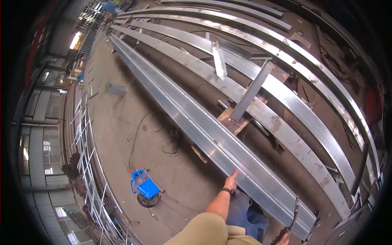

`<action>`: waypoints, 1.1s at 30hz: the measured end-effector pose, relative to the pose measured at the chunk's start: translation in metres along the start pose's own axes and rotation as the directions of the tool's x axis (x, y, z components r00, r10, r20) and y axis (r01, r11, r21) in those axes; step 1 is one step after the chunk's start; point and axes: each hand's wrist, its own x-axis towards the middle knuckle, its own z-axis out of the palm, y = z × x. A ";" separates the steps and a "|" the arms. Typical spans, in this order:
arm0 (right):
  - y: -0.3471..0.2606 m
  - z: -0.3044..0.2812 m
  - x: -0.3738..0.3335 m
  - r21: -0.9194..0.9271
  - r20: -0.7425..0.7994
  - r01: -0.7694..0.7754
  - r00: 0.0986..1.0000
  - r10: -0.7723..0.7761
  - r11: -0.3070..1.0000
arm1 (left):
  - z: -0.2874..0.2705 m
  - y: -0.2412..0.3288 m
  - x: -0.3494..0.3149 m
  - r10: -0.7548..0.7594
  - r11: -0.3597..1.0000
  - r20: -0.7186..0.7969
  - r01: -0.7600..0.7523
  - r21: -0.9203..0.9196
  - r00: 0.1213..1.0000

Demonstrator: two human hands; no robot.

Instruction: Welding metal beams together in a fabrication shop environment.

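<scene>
A long, shiny galvanized steel beam [192, 118] with a lengthwise ridge runs diagonally from the far left to the near right. My left hand [231, 181] grips its near edge, thumb up against the metal; the other fingers are mostly hidden. At the lower right, my right hand [282, 237] is closed around the handle of a welding torch [296, 208]. The torch's thin, curved neck points up over the near end of the beam. Only part of the right hand shows.
A blue wire feeder [148, 188] with a black base stands on the floor at left, cables trailing from it. Beyond the beam, an upright steel plate [252, 92] rises from a rusty support [237, 122]. Several long steel bars [281, 122] lie farther right. Metal frames [87, 155] line the left.
</scene>
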 end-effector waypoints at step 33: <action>0.090 0.025 0.143 -0.200 0.169 0.385 0.919 -0.356 0.901 | 0.102 0.064 -0.140 0.363 0.805 -0.393 -0.072 0.589 0.845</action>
